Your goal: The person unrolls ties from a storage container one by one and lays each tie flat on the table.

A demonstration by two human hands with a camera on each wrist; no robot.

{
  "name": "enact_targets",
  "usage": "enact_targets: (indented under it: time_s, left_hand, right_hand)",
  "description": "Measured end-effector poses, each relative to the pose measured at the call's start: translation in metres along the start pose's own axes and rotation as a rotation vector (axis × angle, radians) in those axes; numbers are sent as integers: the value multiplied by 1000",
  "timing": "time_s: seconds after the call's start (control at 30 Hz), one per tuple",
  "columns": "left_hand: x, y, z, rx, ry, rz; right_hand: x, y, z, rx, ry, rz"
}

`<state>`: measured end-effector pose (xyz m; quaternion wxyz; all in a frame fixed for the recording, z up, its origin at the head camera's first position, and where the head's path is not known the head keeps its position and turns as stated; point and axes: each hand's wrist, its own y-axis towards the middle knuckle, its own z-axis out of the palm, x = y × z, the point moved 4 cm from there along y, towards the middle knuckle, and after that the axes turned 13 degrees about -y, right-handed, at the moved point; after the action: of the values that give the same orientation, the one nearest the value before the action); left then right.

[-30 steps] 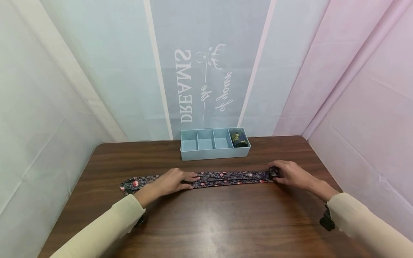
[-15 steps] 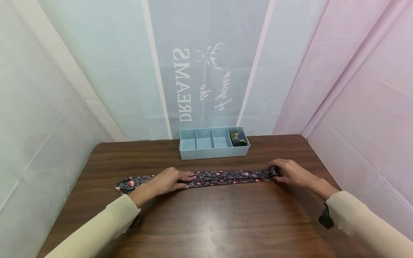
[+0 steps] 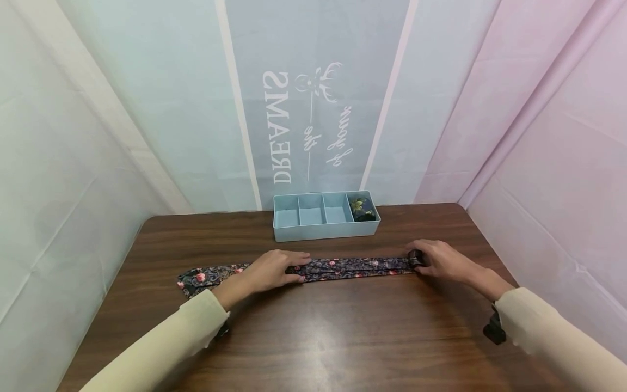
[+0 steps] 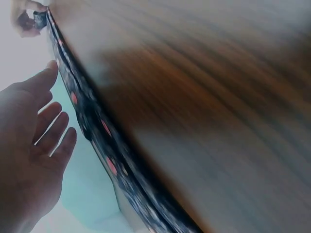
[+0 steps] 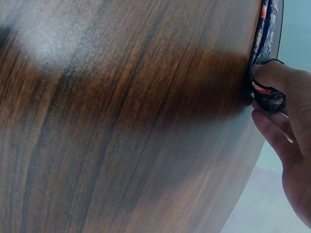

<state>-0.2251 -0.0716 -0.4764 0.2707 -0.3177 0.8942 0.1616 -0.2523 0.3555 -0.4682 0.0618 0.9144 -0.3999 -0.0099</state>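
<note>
A dark necktie [image 3: 352, 266] with a red and pink flower pattern lies stretched sideways across the table, its wide pointed end at the left. The right end is wound into a small roll [image 5: 269, 97]. My right hand [image 3: 443, 262] grips that roll between thumb and fingers, at the table's surface. Midway along the tie is my left hand [image 3: 271, 269], its thumb at the near edge and its fingers at the far edge. The left wrist view shows this left hand [image 4: 36, 141] with loosely extended fingers beside the strip.
Behind the tie stands a light blue box [image 3: 325, 232] with several compartments. Its rightmost compartment holds a rolled dark cloth [image 3: 362, 209] with yellow-green flowers. The wooden table [image 3: 313, 337] meets hanging fabric [image 3: 323, 109] at the back and sides.
My left hand moved slightly left, then right along the tie, and its fingers now straddle the strip. My right hand stays at the rolled end.
</note>
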Motion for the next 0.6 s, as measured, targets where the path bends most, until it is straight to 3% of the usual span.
enact_targets:
  time_s: [0.27,0.6]
  left_hand:
    - [-7,25,14,53,-27,33]
    - [-1,30,26,58,-49,34]
  right_hand:
    - [-2,1,2,11,-5,15]
    - [-3,1,1,42,-7,40]
